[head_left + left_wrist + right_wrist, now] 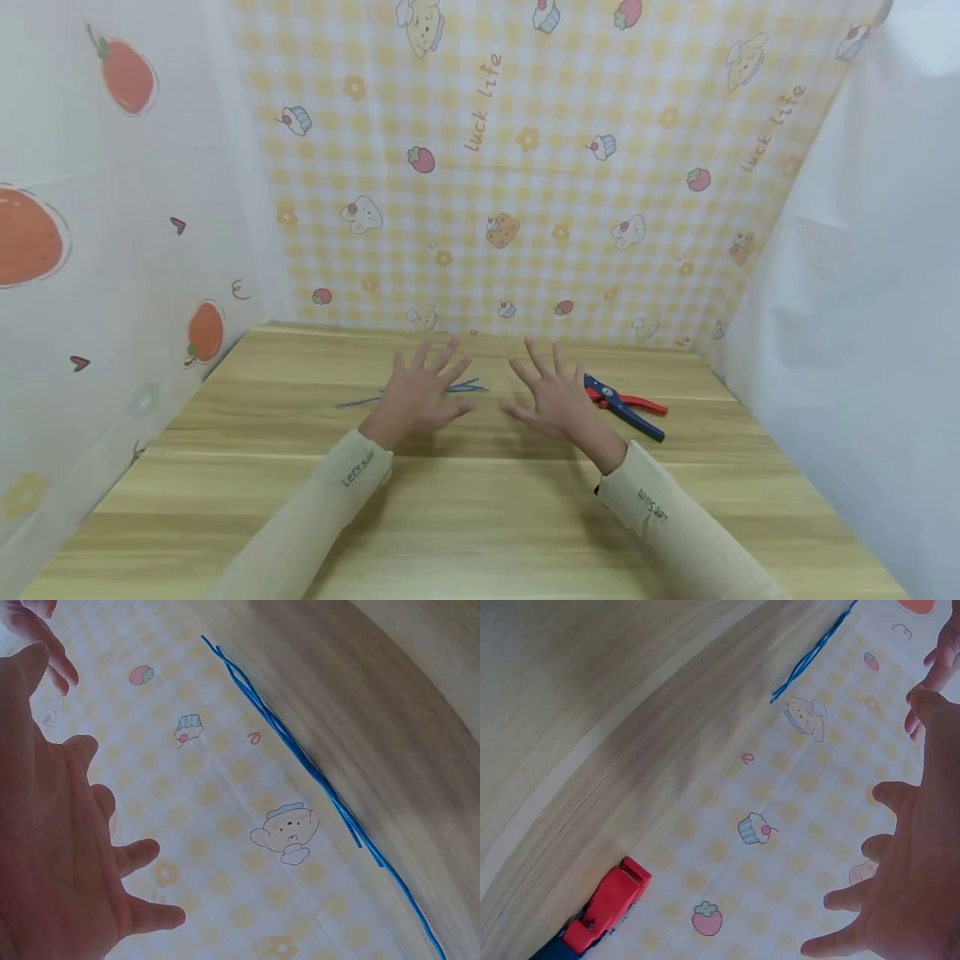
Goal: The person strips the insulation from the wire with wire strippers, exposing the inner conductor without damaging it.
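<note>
My left hand (pixel 414 393) is held palm down with its fingers spread, gripping nothing. Several thin blue wires (pixel 467 387) lie on the tabletop just behind it, partly hidden by the hand in the head view. The left wrist view shows the bunch of wires (pixel 300 754) loosely crossing, one end trailing out longer. My right hand (pixel 557 402) also spreads its fingers and holds nothing. Beside it on the right lies a wire stripper with red and blue handles (pixel 637 418), its head partly covered by that hand. The right wrist view catches its red head end (pixel 611 900).
A wood-grain table (pixel 465 517) fills the lower part of the head view. Along its back edge rises a yellow checked cloth (pixel 487 192) with cartoon prints. White cloth walls stand at the left (pixel 150 275) and the right (pixel 862 292).
</note>
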`<state>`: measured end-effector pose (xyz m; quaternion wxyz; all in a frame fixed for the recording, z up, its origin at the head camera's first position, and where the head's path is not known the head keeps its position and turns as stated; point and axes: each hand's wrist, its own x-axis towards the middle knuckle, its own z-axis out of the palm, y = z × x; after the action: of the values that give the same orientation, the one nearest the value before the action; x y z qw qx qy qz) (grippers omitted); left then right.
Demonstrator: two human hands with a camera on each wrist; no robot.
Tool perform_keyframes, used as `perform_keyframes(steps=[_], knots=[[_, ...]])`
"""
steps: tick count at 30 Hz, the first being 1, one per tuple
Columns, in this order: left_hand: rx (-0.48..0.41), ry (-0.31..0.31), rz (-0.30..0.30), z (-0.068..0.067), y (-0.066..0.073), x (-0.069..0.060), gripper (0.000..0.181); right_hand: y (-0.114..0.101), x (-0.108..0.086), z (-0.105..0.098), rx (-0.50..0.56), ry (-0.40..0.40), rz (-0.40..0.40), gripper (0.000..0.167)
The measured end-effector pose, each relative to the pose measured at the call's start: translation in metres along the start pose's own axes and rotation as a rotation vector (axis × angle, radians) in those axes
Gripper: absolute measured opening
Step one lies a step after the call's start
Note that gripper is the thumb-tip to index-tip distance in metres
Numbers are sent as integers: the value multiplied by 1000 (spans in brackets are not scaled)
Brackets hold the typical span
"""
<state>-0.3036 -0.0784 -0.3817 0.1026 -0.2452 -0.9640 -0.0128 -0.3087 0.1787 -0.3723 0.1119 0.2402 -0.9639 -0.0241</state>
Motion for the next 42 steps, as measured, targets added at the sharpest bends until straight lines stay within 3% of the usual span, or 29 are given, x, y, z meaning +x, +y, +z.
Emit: perform_keyframes(steps=[6, 10, 14, 21, 31, 42], knots=[[-22, 4, 2, 4, -1, 2, 80, 4, 1, 5, 4, 4, 1, 79], [-42, -39, -32, 8, -4, 3, 80, 10, 0, 11, -9, 14, 6, 75], [-75, -103, -65, 13, -10, 3, 76, 17, -1, 15, -11, -33, 25, 72], [-113, -187, -79, 14, -19, 5, 63, 35, -6, 13, 156, -117, 79, 70], [-132, -74, -81, 17, -30, 5, 41, 76, -16, 16, 277, -147, 162, 66], [-113, -47, -55, 22, -34, 11, 24, 112, -33, 22, 348, -152, 235, 67]])
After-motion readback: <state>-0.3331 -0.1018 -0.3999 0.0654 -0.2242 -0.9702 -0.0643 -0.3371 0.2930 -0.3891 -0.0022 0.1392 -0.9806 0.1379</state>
